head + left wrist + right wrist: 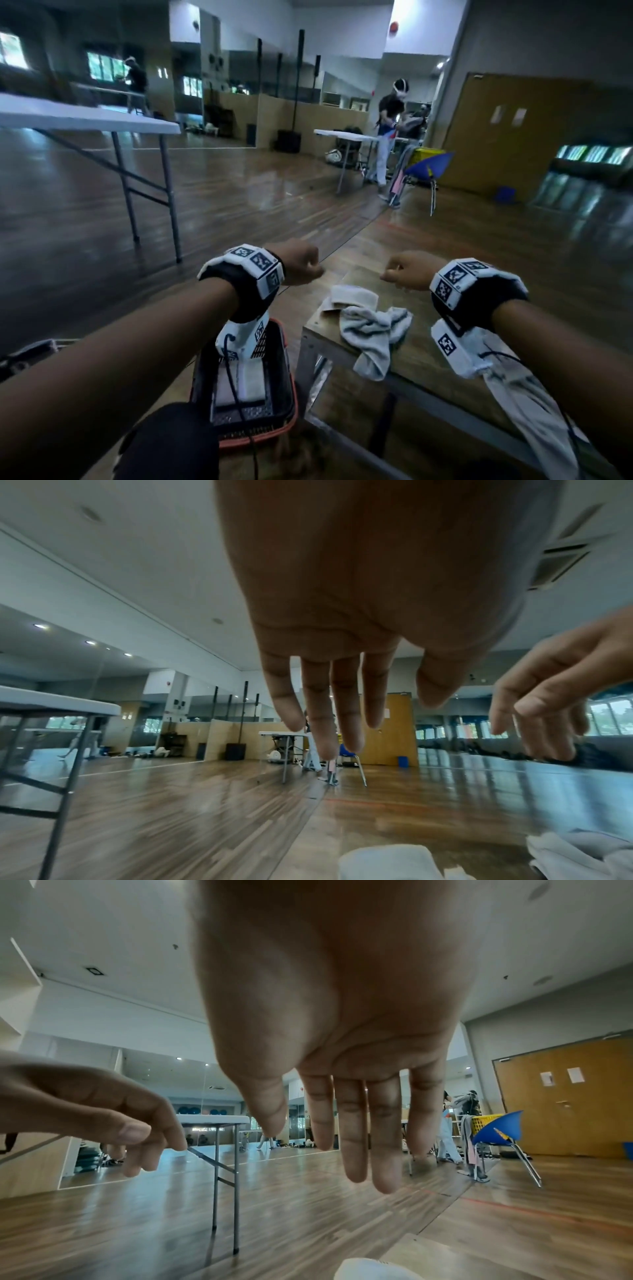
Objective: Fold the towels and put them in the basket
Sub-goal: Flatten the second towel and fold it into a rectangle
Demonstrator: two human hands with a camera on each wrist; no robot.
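Note:
My left hand (301, 262) and right hand (406, 270) hover side by side above a small wooden table (428, 353). Both hold nothing. In the left wrist view the left hand's fingers (346, 723) hang loose and straight. The right hand's fingers (352, 1137) hang the same way in the right wrist view. Below them a folded white towel (352, 296) lies beside a crumpled grey towel (373, 329). Another grey towel (527, 411) droops off the table's near right edge. A black basket (257, 442) with an orange rim stands on the floor to the left and holds a folded white towel (251, 383).
A white folding table (85, 116) stands to the far left on the wooden floor. A blue chair (428, 168) and another person (390, 130) at a second table are far back on the right. Cables run from my wrist cameras.

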